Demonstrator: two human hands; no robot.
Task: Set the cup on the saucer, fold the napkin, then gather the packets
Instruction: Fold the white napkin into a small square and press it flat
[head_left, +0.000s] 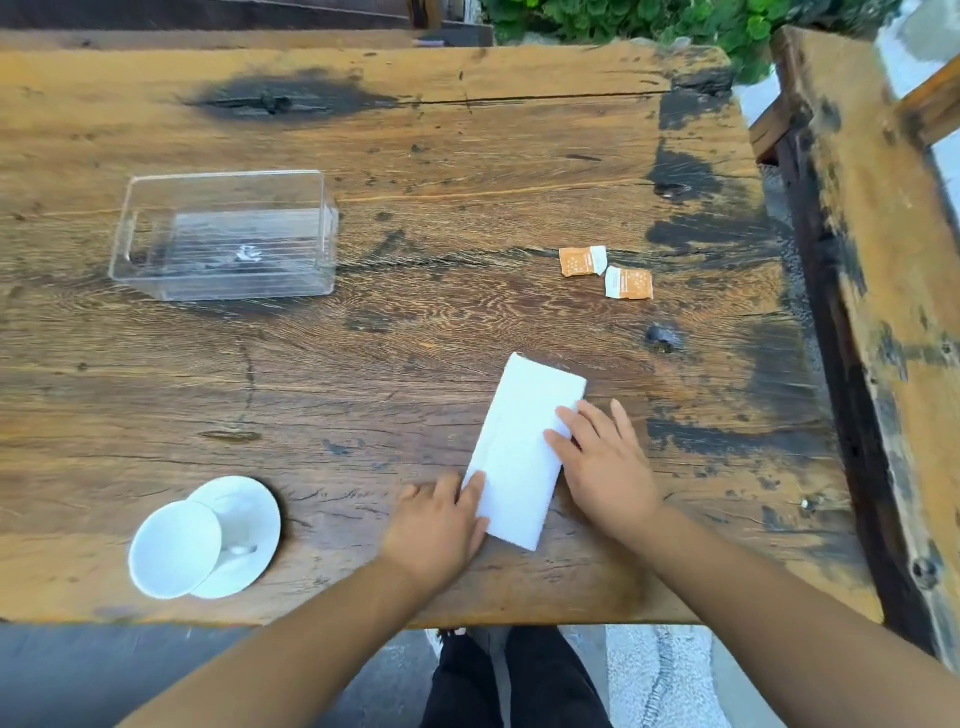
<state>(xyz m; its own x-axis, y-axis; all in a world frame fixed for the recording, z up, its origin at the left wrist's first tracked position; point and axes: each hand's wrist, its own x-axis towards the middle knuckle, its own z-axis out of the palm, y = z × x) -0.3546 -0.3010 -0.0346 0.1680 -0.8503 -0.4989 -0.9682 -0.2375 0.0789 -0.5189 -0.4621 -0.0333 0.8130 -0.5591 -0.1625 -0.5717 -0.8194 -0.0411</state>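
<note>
Napkin (522, 452): folded, flat on the bench (395, 364)
Left hand (436, 525): grip apart, flat on its 7 o'clock corner
Right hand (605, 462): grip apart, flat on its 3 o'clock edge

Head camera looks steeply down (close, wide-angle) over the table (415, 182).

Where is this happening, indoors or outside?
Probably outdoors, maybe a cafe terrace or garden: a weathered plank table, green plants beyond its far edge, and a white cup on a saucer.
</note>
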